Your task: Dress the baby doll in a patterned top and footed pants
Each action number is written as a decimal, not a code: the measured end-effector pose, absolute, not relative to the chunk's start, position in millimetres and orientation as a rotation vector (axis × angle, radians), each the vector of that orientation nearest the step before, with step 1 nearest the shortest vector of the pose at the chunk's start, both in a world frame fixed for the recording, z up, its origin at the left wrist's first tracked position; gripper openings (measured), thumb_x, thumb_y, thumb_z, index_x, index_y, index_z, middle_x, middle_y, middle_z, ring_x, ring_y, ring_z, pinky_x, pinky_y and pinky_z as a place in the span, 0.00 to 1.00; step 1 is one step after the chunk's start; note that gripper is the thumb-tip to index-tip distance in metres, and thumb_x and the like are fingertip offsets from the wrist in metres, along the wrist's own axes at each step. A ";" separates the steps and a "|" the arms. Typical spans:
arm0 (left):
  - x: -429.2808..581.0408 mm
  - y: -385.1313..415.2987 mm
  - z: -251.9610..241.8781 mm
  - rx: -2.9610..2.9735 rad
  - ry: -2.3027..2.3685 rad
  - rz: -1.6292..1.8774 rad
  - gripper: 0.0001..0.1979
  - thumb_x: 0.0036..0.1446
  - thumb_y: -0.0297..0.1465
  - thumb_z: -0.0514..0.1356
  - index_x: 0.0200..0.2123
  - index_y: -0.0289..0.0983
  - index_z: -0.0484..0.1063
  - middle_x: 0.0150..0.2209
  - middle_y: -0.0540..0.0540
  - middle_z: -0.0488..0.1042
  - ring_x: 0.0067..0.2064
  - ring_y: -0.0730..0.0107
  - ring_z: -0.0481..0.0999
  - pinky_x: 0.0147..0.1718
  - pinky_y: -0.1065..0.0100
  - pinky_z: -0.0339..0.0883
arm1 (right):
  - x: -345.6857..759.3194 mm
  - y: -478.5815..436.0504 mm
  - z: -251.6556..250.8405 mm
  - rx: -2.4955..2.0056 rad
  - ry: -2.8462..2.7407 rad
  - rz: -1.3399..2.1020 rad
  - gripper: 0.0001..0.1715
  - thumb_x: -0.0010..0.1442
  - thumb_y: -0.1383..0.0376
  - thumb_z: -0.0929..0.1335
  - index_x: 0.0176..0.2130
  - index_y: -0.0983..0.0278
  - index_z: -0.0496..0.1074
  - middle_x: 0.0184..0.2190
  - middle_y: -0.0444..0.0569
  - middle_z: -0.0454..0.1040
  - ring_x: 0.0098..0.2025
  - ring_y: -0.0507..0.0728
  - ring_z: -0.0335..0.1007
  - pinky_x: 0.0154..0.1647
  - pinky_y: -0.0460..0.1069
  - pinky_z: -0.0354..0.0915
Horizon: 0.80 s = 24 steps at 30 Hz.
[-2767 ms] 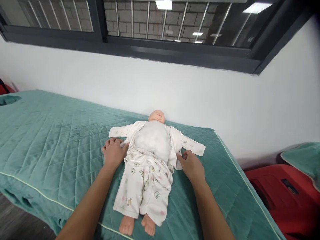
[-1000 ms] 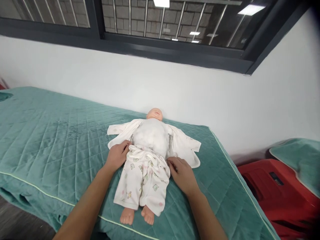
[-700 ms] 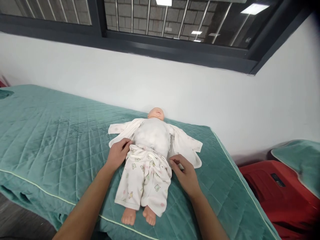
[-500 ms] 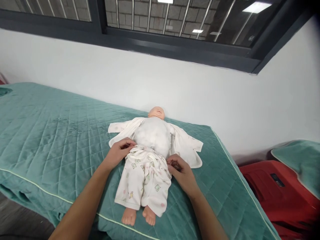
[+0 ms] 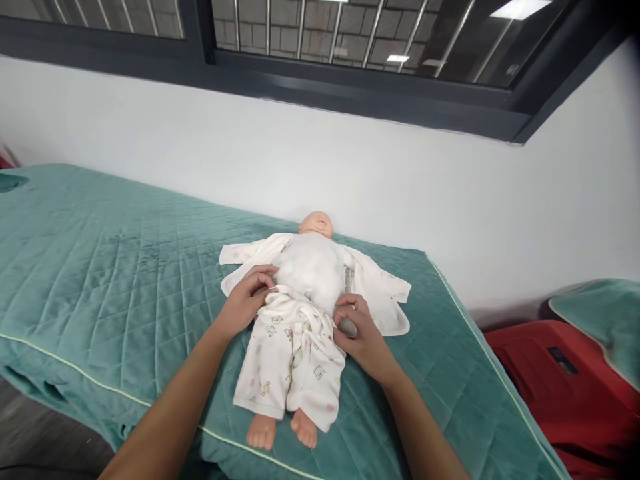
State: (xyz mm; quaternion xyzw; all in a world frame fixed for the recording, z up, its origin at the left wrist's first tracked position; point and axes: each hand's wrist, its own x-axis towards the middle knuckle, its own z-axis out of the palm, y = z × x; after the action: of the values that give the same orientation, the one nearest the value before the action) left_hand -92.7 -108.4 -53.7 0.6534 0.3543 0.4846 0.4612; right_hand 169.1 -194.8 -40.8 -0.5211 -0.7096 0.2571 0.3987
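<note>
A baby doll [image 5: 310, 270] lies on its back, head toward the wall and bare feet toward me. Its white torso shows between the spread sides of a white jacket [image 5: 377, 297]. White trousers [image 5: 273, 347] printed with small bears cover its legs, their waistband bunched at the hips. At the left hip, my left hand [image 5: 249, 300] has thumb and fingers closed on the waistband. My right hand [image 5: 365, 337] is beside the other hip, fingers curved and apart from the thumb, whose tip touches the trousers' side.
A green quilted cover [image 5: 150, 267] with pale piping lies under the doll. Behind it rises a white wall [image 5: 400, 180] with a dark-framed, barred window [image 5: 350, 90]. To the right stand a red plastic piece [image 5: 540, 380] and more green cloth [image 5: 600, 320].
The fingers of my right hand have lifted and spread from the waistband. My left fingers have shifted slightly up along the hip. The view has moved slightly.
</note>
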 end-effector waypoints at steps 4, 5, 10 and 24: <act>-82.8 -95.9 -48.8 1.534 0.985 1.186 0.09 0.59 0.37 0.59 0.33 0.38 0.67 0.45 0.45 0.74 0.43 0.67 0.73 0.39 0.68 0.65 | 172.2 -184.1 -28.4 -1.291 -1.843 0.647 0.05 0.56 0.70 0.67 0.29 0.62 0.65 0.46 0.50 0.66 0.49 0.58 0.64 0.52 0.53 0.58; -80.8 -90.3 -46.3 1.529 1.043 1.168 0.09 0.59 0.38 0.59 0.34 0.38 0.67 0.39 0.47 0.74 0.37 0.69 0.72 0.34 0.69 0.63 | 174.5 -179.4 -24.6 -1.293 -1.838 0.674 0.06 0.57 0.68 0.67 0.29 0.62 0.65 0.43 0.49 0.68 0.46 0.57 0.65 0.48 0.51 0.59; -75.3 -65.2 -42.7 1.442 1.083 1.097 0.11 0.56 0.40 0.60 0.34 0.38 0.64 0.25 0.54 0.66 0.24 0.75 0.61 0.23 0.73 0.53 | 186.8 -150.6 -19.4 -1.415 -1.565 0.849 0.11 0.57 0.60 0.69 0.29 0.62 0.65 0.24 0.40 0.62 0.29 0.51 0.57 0.32 0.48 0.54; -97.0 -72.7 -39.9 1.408 0.912 0.765 0.10 0.55 0.37 0.60 0.38 0.37 0.70 0.33 0.52 0.70 0.31 0.75 0.65 0.29 0.74 0.58 | 202.3 -151.8 -39.7 -1.354 -1.562 1.256 0.16 0.62 0.52 0.69 0.37 0.62 0.66 0.30 0.41 0.64 0.31 0.50 0.57 0.32 0.47 0.53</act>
State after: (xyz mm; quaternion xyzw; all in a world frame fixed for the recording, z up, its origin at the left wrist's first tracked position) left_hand -97.0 -72.7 -39.9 0.6085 0.3943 0.3307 0.6041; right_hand 202.3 -151.8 -39.7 -0.5237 -0.6042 0.4855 0.3535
